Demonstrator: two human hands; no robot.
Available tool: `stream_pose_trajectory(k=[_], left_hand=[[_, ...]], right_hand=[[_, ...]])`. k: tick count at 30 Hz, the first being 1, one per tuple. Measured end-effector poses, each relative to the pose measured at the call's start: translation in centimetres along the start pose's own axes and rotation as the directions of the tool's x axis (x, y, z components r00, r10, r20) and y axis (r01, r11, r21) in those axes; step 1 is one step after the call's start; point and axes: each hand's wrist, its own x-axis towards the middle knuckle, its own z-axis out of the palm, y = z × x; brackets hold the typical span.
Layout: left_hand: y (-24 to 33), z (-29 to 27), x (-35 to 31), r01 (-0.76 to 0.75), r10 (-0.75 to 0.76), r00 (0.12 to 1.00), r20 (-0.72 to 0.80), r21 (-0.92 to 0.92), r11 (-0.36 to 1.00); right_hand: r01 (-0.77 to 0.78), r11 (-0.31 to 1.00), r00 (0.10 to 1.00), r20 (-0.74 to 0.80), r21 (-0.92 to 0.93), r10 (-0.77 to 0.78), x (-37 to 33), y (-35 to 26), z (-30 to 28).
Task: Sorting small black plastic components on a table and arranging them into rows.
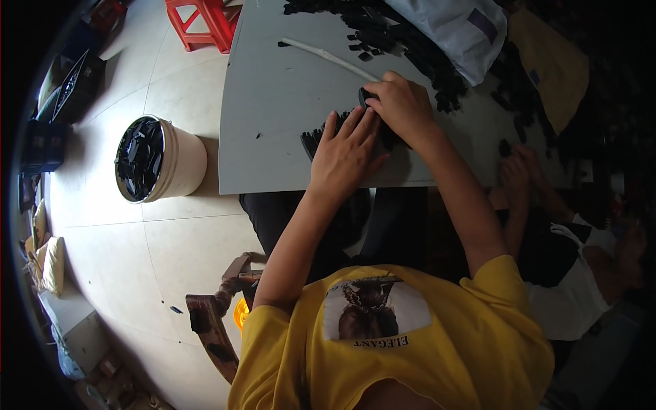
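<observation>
Fingers stretched out, my left hand (345,154) lies flat over a close row of thin black strips (311,142) on the grey table. My right hand (404,106) is just beyond it, to the right, with its fingers closed on a small black piece (365,97). The fingers cover most of that piece, so its full shape is hidden. A pale stick (328,56) with a dark tip lies on the table, its near end close to my right hand. A long heap of loose black pieces (427,58) spreads beyond my right hand.
On the table (253,102) are a white bag (444,31) and a brown bag (552,65). On the floor at left stand a white bucket (184,160) of shiny black pieces and a red stool (205,24). Another person's hands (517,167) hold something dark at right.
</observation>
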Motion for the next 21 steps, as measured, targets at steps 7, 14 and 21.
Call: stream_pose_trajectory(k=[7, 14, 21], left_hand=[[-0.2, 0.0, -0.1, 0.006, -0.006, 1.000, 0.006, -0.011, 1.000], [0.0, -0.4, 0.1, 0.013, -0.011, 0.997, 0.073, -0.027, 1.000], [-0.2, 0.1, -0.1, -0.007, 0.006, 1.000, 0.019, 0.009, 1.000]], right_hand=[[0.187, 0.979, 0.981, 0.074, -0.081, -0.182, 1.1, 1.1, 0.3], [0.161, 0.987, 0.978, 0.130, 0.016, -0.161, 0.4, 1.7, 0.0], [0.282, 0.936, 0.936, 0.275, -0.211, -0.220, 1.1, 0.3, -0.2]])
